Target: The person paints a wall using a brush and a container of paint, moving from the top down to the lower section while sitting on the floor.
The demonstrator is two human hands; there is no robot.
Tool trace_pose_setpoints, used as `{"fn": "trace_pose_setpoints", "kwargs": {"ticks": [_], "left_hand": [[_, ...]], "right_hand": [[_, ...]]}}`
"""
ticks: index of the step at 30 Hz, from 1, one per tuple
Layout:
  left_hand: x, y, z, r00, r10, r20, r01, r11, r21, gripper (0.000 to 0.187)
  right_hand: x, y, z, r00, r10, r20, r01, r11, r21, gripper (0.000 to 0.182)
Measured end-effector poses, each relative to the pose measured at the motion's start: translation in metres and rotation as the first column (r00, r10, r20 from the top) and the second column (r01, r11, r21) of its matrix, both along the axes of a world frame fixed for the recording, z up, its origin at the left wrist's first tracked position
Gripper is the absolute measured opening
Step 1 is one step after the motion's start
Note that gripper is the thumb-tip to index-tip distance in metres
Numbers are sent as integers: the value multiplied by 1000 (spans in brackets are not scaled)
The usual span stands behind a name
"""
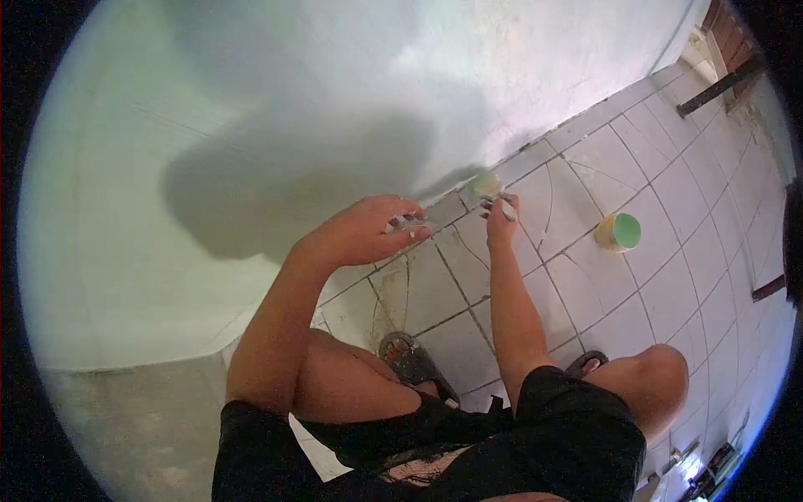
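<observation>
My left hand [376,227] is close to the base of the pale wall [351,75], its fingers curled with white smears on them; a small greyish thing shows among the fingers, too unclear to name. My right hand [502,219] is closed around the handle of a tool [508,209]. The tool's far end meets a blurred, pale green and yellowish patch [485,186] beside the wall's foot. To the right of my right hand, a yellowish container with a green top [620,232] rests on the tiled floor [468,276].
My sandalled feet [414,364] and bent knees are below my hands. Dark legs of some furniture [719,87] stand on the tiles at the upper right, with another at the right edge. Several objects lie at the lower right. A grey-brown surface [134,427] is at lower left.
</observation>
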State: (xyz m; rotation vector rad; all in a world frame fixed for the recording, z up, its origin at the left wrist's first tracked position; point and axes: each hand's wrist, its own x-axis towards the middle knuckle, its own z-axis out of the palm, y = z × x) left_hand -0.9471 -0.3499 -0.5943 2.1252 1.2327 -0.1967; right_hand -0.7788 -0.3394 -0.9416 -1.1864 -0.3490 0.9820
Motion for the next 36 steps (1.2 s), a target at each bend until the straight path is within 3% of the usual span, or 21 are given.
{"fn": "trace_pose_setpoints", "kwargs": {"ticks": [3,5,9,11,12,14,15,17,19,21,22,24,25,27,28,29,31,35,36], "left_hand": [[-1,2,4,1000,13,-7,-13,999,-43,45],[-2,1,1,1000,-7,-9,7,1000,14,45],[-3,-1,1,1000,-24,-5,25,999,28,44],[-4,-2,5,1000,-14,-14,14,1000,17,45],[-5,-1,5,1000,-9,-17,9,1000,16,45],[-5,2,4,1000,-25,7,25,1000,-17,45],[-4,0,2,1000,-27,9,27,999,-20,45],[-3,0,-1,1000,-20,11,20,1000,-2,44],[-2,0,1,998,-61,-10,61,998,-7,43],[-3,0,4,995,-95,-29,95,995,-13,42],[-4,1,4,995,-99,-11,99,995,-4,42],[-6,0,3,996,-88,17,89,996,-19,41],[-4,0,5,996,-86,11,86,996,-11,42],[-2,1,2,996,-85,15,85,996,1,42],[-1,2,0,996,-86,-6,86,996,-7,42],[1,4,-1,995,-91,-31,91,996,-13,42],[6,5,1,996,-79,-34,78,996,-39,42],[3,1,-2,999,-27,-29,26,999,-29,42],[1,0,-2,999,-32,-36,31,999,-33,42]], "right_hand": [[-4,18,3,988,112,106,-104,991,-78,12],[-7,32,-6,942,70,328,-68,998,-19,9],[-4,44,9,949,42,312,-55,998,31,8],[-4,24,36,992,-19,-126,36,989,140,7],[-7,23,38,992,-14,-129,32,990,139,7],[-8,21,24,994,-56,99,54,998,19,12],[-9,24,18,993,-57,101,56,998,15,12],[-11,45,9,872,30,489,-7,999,-48,11],[-10,53,19,868,-38,495,33,999,19,11],[0,53,44,958,74,278,-81,997,12,7],[1,50,61,957,78,279,-85,996,12,7],[0,35,101,997,-59,-49,73,925,374,8],[-3,25,119,998,-47,-40,58,933,355,8],[-6,16,147,916,8,-402,210,842,497,11],[-7,19,129,914,9,-405,210,843,495,23],[-10,22,92,915,1,-403,217,841,496,23],[-13,28,16,996,-82,-23,85,980,179,19],[-2,12,-12,999,-1,-54,12,980,199,17],[1,11,-16,999,-14,45,7,989,149,14]]}}
